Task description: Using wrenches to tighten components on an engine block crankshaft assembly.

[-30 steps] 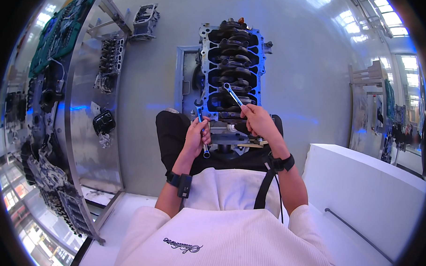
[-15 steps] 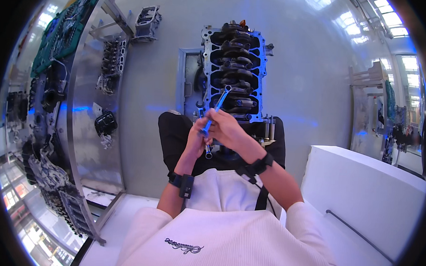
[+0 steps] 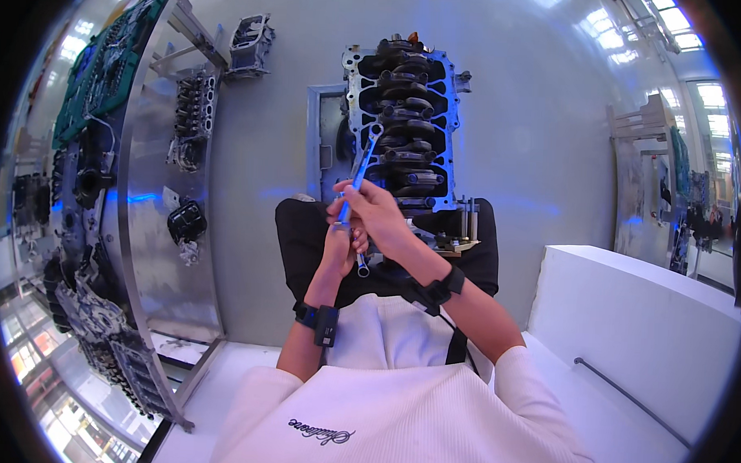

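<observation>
My right hand (image 3: pixel 377 217) grips a shiny combination wrench (image 3: pixel 364 168), its ring end up over the near left edge of the engine block (image 3: pixel 352 96). Just below it, my left hand (image 3: pixel 336 248) is closed around a second wrench (image 3: pixel 363 271), whose ring end sticks out under the fingers; the rest of it is mostly hidden by my hands. The two hands overlap closely. Straight ahead stands the engine block, with a dark crankshaft (image 3: pixel 409 110) lying along its open middle.
Several upright bolts on a small metal part (image 3: pixel 467 223) stand at the block's near right corner. To the left, a metal bench (image 3: pixel 154 248) bears engine parts, including a cylinder head (image 3: pixel 193 111) and a black pan (image 3: pixel 186 220). A white box-like block (image 3: pixel 629 306) stands at the right.
My right hand and its wrench have shifted left and slightly up, the wrench now more upright. The other wrench's upper end, visible before, is now mostly covered.
</observation>
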Demonstrator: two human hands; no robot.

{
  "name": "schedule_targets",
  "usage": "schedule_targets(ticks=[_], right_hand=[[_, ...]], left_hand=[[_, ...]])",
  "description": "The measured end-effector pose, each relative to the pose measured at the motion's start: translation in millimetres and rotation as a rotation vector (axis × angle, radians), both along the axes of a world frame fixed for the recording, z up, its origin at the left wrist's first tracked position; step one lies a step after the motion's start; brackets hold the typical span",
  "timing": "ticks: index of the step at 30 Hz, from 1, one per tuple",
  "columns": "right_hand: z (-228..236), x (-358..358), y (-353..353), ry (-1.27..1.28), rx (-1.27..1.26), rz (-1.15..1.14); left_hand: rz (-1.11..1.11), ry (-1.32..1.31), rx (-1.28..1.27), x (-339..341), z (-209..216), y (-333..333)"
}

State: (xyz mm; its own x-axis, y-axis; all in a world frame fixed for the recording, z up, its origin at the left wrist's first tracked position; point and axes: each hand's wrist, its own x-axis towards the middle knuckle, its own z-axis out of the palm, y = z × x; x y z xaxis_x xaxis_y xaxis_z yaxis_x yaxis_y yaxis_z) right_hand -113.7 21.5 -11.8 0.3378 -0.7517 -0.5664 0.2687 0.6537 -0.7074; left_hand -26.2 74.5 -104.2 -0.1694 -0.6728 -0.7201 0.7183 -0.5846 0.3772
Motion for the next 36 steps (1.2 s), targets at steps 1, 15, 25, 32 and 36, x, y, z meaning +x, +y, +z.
schedule_targets(ticks=[1,15,25,32,36], right_hand=[[-2,-7,1,0.0,0.001,0.001],[3,-105,-2,0.609,-0.103,0.236],[-24,-35,14,-0.2,0.318,0.028],[-26,33,5,-0.493,0.26,-0.385],[-26,30,11,-0.267,0.073,-0.258]], left_hand=[[0.001,0.0,0.001,1,1,-1],[-0.015,0.107,-0.137,3,5,-1],[-0.07,-0.005,-0.184,7,-12,1],[0.072,0.115,-0.175,0,-12,7],[0.053,-0.015,-0.211,-2,-19,9]])
